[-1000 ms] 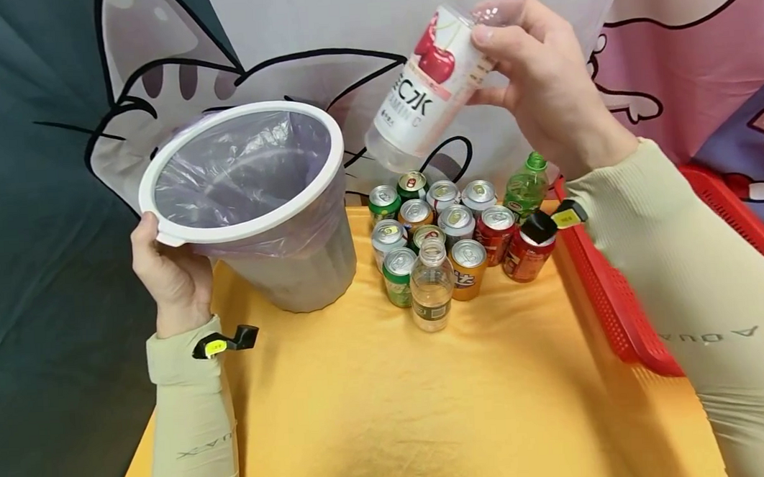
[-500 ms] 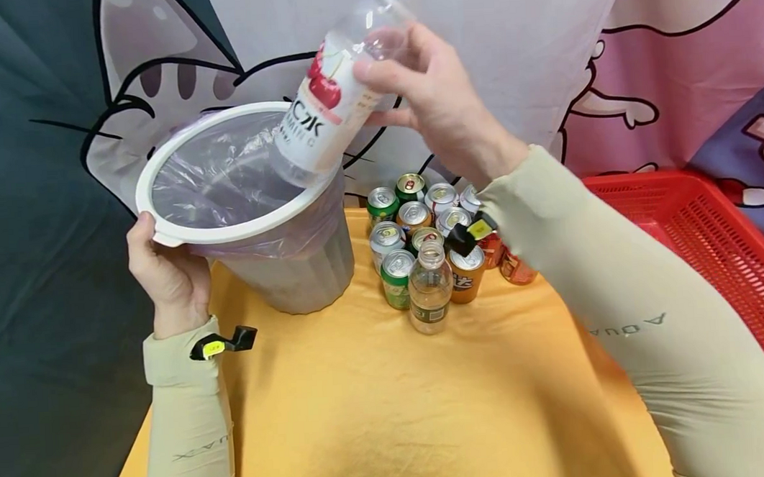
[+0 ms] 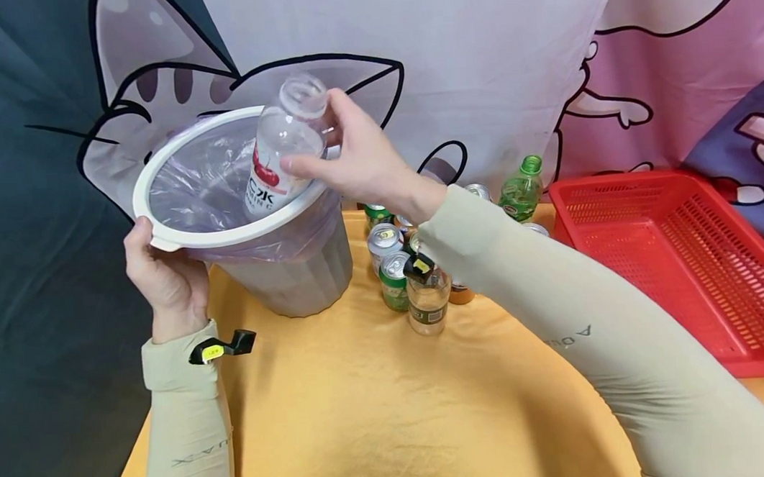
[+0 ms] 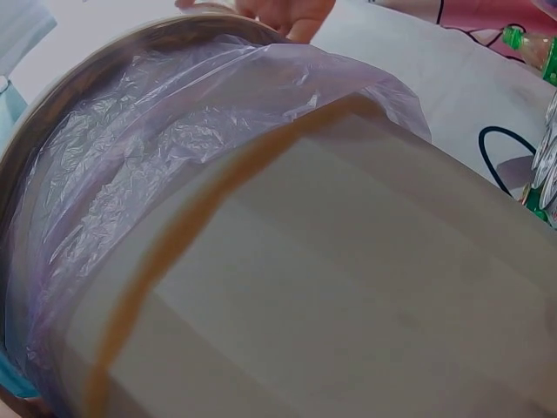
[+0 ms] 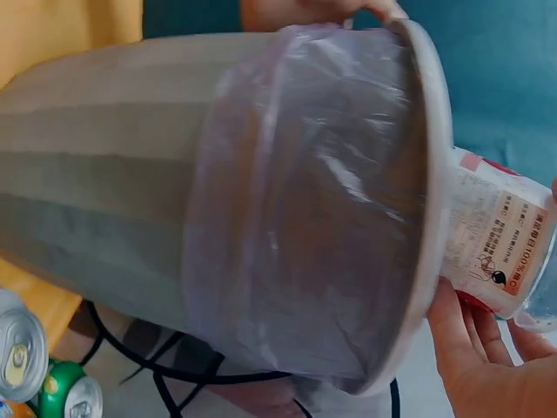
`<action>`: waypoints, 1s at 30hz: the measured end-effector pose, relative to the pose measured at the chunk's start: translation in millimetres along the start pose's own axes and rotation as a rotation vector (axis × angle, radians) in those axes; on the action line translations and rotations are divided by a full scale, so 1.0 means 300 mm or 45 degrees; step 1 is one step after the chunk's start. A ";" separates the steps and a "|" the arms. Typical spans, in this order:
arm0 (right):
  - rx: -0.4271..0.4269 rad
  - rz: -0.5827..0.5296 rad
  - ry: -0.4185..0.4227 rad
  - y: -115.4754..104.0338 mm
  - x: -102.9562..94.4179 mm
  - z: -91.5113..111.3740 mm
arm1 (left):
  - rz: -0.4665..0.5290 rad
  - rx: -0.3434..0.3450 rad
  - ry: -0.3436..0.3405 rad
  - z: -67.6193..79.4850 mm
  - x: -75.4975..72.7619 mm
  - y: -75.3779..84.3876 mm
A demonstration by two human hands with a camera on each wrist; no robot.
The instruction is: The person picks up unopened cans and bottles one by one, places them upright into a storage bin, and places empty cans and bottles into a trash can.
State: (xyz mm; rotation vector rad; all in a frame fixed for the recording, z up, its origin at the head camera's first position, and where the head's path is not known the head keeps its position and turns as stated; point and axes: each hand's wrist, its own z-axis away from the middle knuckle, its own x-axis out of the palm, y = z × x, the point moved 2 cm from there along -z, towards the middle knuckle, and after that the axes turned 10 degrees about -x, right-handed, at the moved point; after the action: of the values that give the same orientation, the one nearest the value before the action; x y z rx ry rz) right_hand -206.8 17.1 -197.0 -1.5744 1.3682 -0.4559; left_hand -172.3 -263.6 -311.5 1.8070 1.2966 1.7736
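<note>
A grey trash can (image 3: 287, 279) with a white rim and a thin purple liner bag (image 3: 204, 183) leans to the left on the yellow cloth. My left hand (image 3: 166, 278) grips its rim at the near left side, thumb on top. In my right hand (image 3: 371, 152) is a clear plastic bottle (image 3: 292, 131) with a cherry-printed label, held around its upper part. The bottle's base dips below the rim into the mouth of the can. In the right wrist view the bottle's label (image 5: 496, 231) shows just past the rim, with right-hand fingers (image 5: 461, 340) against it.
Right of the can stand several drink cans (image 3: 393, 270), partly hidden by my right forearm. A small clear bottle (image 3: 427, 312) is in front of them, a green bottle (image 3: 522, 191) behind. A red plastic basket (image 3: 626, 204) sits at the right. A printed curtain (image 3: 476, 60) hangs behind.
My right hand has carried the cherry-label bottle left and down, from above the cans into the trash can's mouth. My left hand keeps its hold on the rim.
</note>
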 end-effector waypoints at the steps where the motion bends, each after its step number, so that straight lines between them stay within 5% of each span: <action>1: -0.008 0.016 -0.017 0.003 0.012 0.000 | -0.004 -0.001 0.002 0.001 -0.001 0.001; 15: -0.051 0.337 -0.210 0.008 0.064 0.006 | -0.003 -0.015 0.011 0.011 0.005 0.007; 30: -0.055 0.124 -0.167 0.002 -0.016 0.031 | -0.048 -0.037 0.026 0.012 0.002 0.011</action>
State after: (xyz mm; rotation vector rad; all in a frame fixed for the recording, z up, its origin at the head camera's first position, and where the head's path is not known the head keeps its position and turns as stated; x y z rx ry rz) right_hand -201.2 25.3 -200.5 -1.5369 1.3549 -0.2613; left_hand -167.8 -263.6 -309.4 1.7414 1.2972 1.7865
